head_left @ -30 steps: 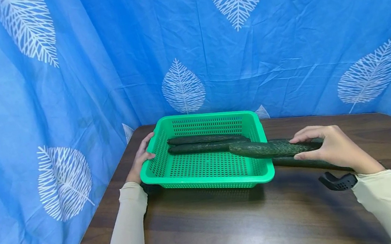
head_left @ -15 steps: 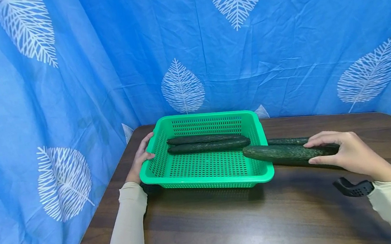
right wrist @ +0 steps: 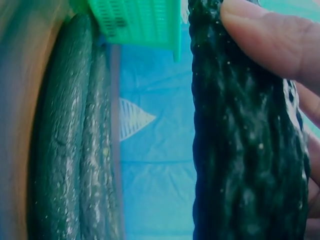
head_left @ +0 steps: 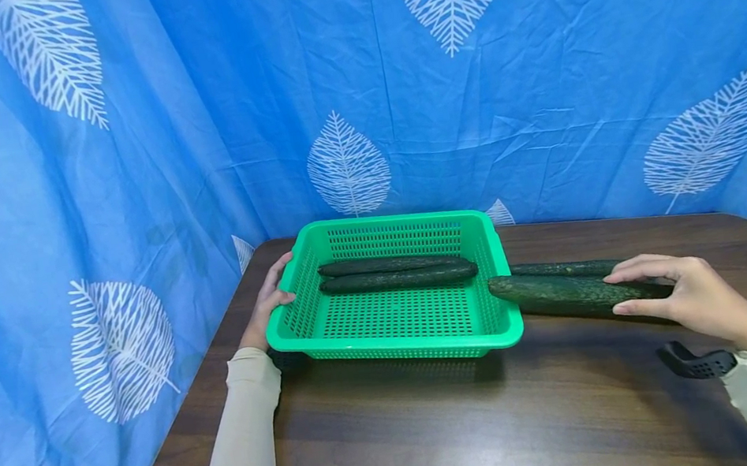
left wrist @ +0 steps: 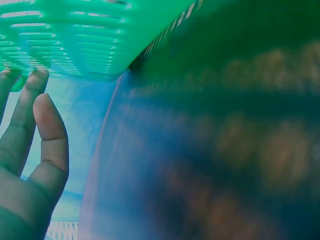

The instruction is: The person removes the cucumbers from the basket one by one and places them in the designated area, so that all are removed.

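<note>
In the head view my right hand grips a long dark green cucumber between thumb and fingers. Its far end overlaps the right rim of a green plastic basket. The right wrist view shows the thumb across the held cucumber's bumpy skin. Two more cucumbers, a nearer one and a farther one, lie side by side on the table there. Inside the basket rest two cucumbers, along its back half. My left hand touches the basket's left side with fairly straight fingers.
A dark brown wooden table carries everything. Behind it and along the left hangs a blue curtain with white leaf prints. A black wrist device sits below my right wrist.
My right hand has drawn the cucumber to the right, its tip moving from over the basket's inside to the right rim. The left hand and basket stay put.
</note>
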`<state>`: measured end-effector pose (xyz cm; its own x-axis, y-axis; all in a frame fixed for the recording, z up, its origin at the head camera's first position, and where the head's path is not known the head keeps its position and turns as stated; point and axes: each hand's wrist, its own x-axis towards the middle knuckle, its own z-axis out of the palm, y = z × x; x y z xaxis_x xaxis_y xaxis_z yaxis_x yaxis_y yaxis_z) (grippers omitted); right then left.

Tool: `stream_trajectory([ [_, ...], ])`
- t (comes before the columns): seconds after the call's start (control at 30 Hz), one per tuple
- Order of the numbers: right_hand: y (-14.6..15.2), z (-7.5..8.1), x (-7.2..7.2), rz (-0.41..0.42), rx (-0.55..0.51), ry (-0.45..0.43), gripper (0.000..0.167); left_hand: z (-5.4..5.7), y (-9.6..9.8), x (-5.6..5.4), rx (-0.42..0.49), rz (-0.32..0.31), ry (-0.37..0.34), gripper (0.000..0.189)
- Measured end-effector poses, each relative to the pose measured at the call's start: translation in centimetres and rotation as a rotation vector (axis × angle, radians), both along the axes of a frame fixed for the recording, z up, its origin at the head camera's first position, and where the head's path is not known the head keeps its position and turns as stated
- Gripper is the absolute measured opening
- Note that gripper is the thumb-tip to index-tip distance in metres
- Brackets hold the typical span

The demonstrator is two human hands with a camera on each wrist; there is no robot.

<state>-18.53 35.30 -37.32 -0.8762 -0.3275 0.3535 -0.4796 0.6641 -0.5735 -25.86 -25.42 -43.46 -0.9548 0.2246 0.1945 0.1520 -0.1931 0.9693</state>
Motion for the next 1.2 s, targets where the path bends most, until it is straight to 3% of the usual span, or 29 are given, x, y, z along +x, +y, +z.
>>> stream_trajectory([
  [0.57,2.8,-2.3,-0.3,-0.106,-0.049,-0.137,0.036,-0.3,0.0,-0.1,0.032,-0.009,0.027,0.086],
  [0.87,3.7,-4.4,-0.8,-0.107,-0.071,-0.132,0.036,-0.3,0.1,-0.1,0.065,-0.007,0.062,0.084],
  [1.2,2.8,-5.6,-1.0,-0.118,-0.004,-0.110,0.035,-0.2,0.1,-0.1,0.031,0.003,0.022,0.084],
])
